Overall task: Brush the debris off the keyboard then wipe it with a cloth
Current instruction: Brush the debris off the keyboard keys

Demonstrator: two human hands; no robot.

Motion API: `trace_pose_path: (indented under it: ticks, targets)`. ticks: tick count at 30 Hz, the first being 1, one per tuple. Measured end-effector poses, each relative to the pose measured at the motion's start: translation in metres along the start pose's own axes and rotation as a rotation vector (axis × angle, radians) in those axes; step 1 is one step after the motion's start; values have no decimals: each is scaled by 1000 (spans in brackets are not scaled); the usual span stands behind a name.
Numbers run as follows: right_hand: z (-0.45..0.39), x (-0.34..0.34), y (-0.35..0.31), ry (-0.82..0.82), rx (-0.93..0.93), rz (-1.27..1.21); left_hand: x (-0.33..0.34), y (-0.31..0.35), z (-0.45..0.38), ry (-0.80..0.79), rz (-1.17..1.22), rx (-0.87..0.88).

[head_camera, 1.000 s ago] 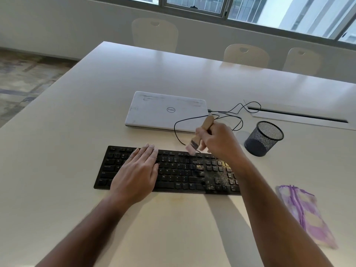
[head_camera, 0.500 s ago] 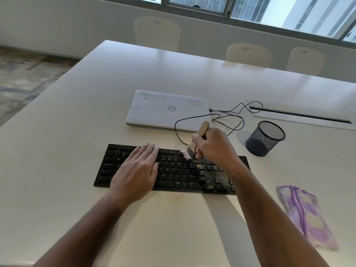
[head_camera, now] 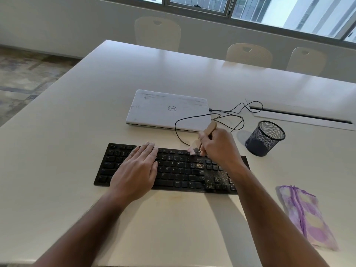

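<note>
A black keyboard (head_camera: 179,170) lies across the white table in front of me. Yellowish debris (head_camera: 217,175) speckles its right-hand keys. My left hand (head_camera: 136,168) rests flat on the left half of the keys, fingers straight. My right hand (head_camera: 217,145) grips a small wooden-handled brush (head_camera: 194,150); its pale bristles touch the top row of keys right of the middle. A purple and yellow cloth (head_camera: 306,216) lies folded on the table to the right, away from both hands.
A closed white laptop (head_camera: 167,110) sits behind the keyboard, with a black cable (head_camera: 227,116) looping beside it. A black mesh cup (head_camera: 264,137) stands right of my brush hand. A cable slot (head_camera: 300,114) runs at the far right. Three chairs line the far edge.
My right hand and the brush have shifted left along the keyboard's top row by a small amount. My left hand has stayed flat on the keys.
</note>
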State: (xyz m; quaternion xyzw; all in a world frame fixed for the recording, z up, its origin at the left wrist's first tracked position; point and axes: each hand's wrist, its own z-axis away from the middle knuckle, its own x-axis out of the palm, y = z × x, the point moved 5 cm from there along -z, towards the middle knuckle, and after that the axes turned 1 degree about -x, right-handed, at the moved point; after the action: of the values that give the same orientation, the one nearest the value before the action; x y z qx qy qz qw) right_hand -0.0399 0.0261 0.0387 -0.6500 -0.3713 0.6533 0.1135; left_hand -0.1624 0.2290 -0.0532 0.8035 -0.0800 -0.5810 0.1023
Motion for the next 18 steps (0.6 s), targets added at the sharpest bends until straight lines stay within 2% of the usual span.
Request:
trace_pose_path:
  ticks: [2, 6, 11, 15, 18]
  targets:
    - [1, -1, -1, -42, 11, -5, 1, 0, 0, -3, 4, 0]
    - [-1, -12, 3, 105, 15, 67, 1, 0, -1, -5, 5, -2]
    - [3, -10, 7, 41, 40, 96, 1, 0, -1, -4, 12, -1]
    - [4, -12, 9, 88, 41, 36, 0, 0, -1, -3, 15, -3]
    - [7, -9, 10, 20, 54, 49, 1, 0, -1, -4, 17, -5]
